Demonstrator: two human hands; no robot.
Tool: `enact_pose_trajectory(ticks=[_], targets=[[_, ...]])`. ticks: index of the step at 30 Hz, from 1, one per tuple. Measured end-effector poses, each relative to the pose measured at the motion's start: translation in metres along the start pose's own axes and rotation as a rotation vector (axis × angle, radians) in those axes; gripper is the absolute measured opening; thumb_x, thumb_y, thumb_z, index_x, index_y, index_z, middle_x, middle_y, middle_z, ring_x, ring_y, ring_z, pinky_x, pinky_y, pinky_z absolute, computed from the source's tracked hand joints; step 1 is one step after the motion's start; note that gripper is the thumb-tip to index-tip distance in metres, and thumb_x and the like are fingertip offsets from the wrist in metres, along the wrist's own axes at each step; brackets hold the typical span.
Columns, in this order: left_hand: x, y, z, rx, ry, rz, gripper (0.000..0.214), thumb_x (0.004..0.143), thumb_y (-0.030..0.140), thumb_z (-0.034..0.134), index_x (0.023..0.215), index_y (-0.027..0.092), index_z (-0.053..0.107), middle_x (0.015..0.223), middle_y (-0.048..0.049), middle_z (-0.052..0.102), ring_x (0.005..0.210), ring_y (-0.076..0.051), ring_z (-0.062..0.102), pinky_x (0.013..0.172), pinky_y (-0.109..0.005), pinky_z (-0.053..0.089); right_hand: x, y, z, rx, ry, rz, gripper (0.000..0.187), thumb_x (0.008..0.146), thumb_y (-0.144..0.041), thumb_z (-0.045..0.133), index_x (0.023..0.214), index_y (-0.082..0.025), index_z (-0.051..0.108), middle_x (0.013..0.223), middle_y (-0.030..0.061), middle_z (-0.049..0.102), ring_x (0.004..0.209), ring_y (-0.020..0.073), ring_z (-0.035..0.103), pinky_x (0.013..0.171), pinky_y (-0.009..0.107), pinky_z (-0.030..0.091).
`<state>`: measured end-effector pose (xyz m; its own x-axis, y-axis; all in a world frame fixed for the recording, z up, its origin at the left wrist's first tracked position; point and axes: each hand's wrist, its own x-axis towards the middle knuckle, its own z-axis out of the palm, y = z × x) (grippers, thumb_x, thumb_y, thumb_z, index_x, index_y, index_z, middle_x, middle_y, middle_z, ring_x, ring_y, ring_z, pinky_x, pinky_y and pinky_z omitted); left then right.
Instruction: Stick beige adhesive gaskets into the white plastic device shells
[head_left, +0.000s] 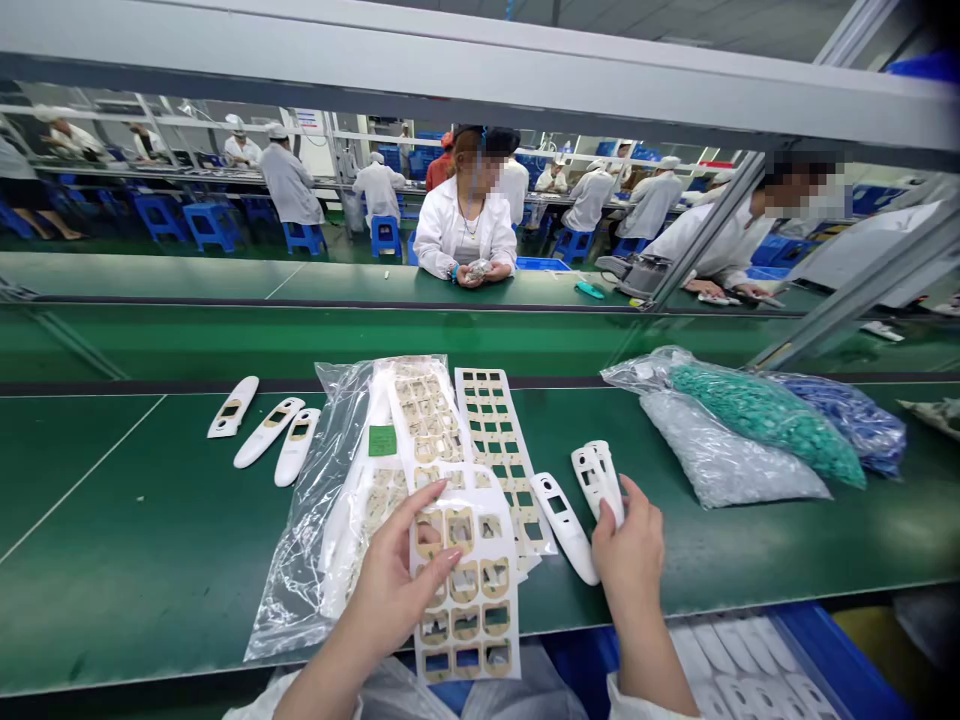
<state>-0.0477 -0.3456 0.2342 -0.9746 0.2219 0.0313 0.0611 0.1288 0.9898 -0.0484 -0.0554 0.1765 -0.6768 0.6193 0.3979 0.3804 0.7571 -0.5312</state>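
- Left hand [394, 575] grips a die-cut sheet [469, 600] over the near edge of the bench [97, 520].
- Right hand [626, 545] closes on white casings [598, 478], long axis toward the far edge; another casing [562, 525] lies just left.

The curved casings [566, 527] are smooth white plastic with a soft gloss. The die-cut sheet [469, 600] looks like matt white paper, its openings edged in dull tan. Beneath it, the clear polythene bag [296, 540] is thin, crinkled and shiny. The desk [90, 500] has a smooth green surface with a satin sheen. The teal pieces [765, 425] look glossy through their film, and the frosted bag [720, 455] shines silvery.
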Motion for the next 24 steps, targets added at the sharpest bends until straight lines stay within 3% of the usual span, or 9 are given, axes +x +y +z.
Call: enact_pose_trajectory(ticks=[3,5,7,9,11,13,16,21,24], targets=[[-0.001,0.002,0.001,0.017,0.029,0.039,0.052,0.079,0.039,0.067,0.127,0.028,0.049,0.131,-0.0076,0.054,0.128,-0.026,0.044,0.112,-0.049,0.029,0.003,0.004,-0.002,-0.078,0.108,-0.111,0.046,0.086,-0.037,0.041,0.112,-0.007,0.063,0.112,0.0225,0.053,0.1,0.0352,0.052,0.08,0.045,0.043],[0.0,0.002,0.002,0.066,0.057,0.074,0.046,0.079,0.038,0.067,0.122,0.027,0.054,0.118,-0.007,0.06,0.116,-0.025,0.053,0.106,-0.048,0.036,0.0,0.004,-0.004,-0.1,0.1,-0.209,0.046,0.086,-0.046,0.043,0.093,-0.009,0.07,0.107,0.0206,0.055,0.096,0.0345,0.052,0.082,0.046,0.043],[0.002,0.001,0.004,0.107,0.092,0.108,0.043,0.079,0.038,0.067,0.119,0.026,0.057,0.102,-0.0052,0.064,0.102,-0.022,0.059,0.101,-0.045,0.041,-0.007,-0.001,-0.005,-0.114,-0.043,-0.274,0.048,0.081,-0.055,0.051,0.088,-0.012,0.07,0.098,0.0165,0.06,0.089,0.0324,0.054,0.081,0.045,0.044],[0.004,0.001,0.005,0.14,0.119,0.131,0.039,0.079,0.036,0.067,0.115,0.026,0.061,0.087,-0.0026,0.064,0.089,-0.019,0.062,0.092,-0.04,0.046,-0.014,-0.007,-0.005,-0.164,-0.223,-0.269,0.052,0.076,-0.056,0.06,0.099,-0.01,0.068,0.094,0.0151,0.063,0.089,0.0328,0.055,0.081,0.045,0.044],[0.006,0.0,0.005,0.162,0.135,0.15,0.031,0.078,0.035,0.068,0.107,0.025,0.066,0.082,-0.0022,0.064,0.081,-0.017,0.062,0.082,-0.034,0.05,-0.017,-0.014,-0.005,-0.2,-0.361,-0.179,0.056,0.072,-0.052,0.065,0.107,-0.007,0.064,0.093,0.0153,0.064,0.09,0.0334,0.056,0.08,0.044,0.045],[0.007,-0.001,0.004,0.165,0.137,0.151,0.023,0.077,0.034,0.069,0.098,0.025,0.071,0.085,-0.0035,0.067,0.079,-0.017,0.063,0.076,-0.03,0.052,-0.016,-0.022,-0.008,-0.176,-0.466,-0.049,0.044,0.072,-0.049,0.065,0.094,-0.011,0.066,0.083,0.0124,0.065,0.081,0.0308,0.057,0.073,0.042,0.045],[0.008,-0.004,0.002,0.15,0.146,0.117,0.017,0.079,0.033,0.068,0.094,0.026,0.073,0.093,-0.0046,0.07,0.088,-0.018,0.065,0.082,-0.03,0.052,-0.019,-0.037,-0.02,0.055,-0.5,0.138,0.037,0.075,-0.054,0.059,0.07,-0.017,0.062,0.064,0.0061,0.061,0.062,0.0231,0.055,0.062,0.036,0.042],[0.003,-0.01,0.007,0.113,0.157,0.155,0.033,0.083,0.032,0.064,0.115,0.029,0.063,0.113,-0.006,0.062,0.111,-0.021,0.057,0.098,-0.035,0.046,-0.048,-0.066,-0.045,0.832,-0.58,0.284,0.042,0.073,-0.057,0.064,0.079,-0.016,0.062,0.071,0.0046,0.064,0.062,0.016,0.057,0.054,0.024,0.045],[0.002,-0.01,0.01,0.134,0.14,0.155,0.04,0.084,0.031,0.063,0.124,0.034,0.054,0.12,-0.0039,0.057,0.116,-0.02,0.052,0.1,-0.036,0.043,-0.06,-0.073,-0.048,0.978,-0.591,0.312,0.034,0.075,-0.049,0.068,0.081,-0.016,0.061,0.073,0.0036,0.065,0.061,0.0129,0.057,0.052,0.019,0.045]])
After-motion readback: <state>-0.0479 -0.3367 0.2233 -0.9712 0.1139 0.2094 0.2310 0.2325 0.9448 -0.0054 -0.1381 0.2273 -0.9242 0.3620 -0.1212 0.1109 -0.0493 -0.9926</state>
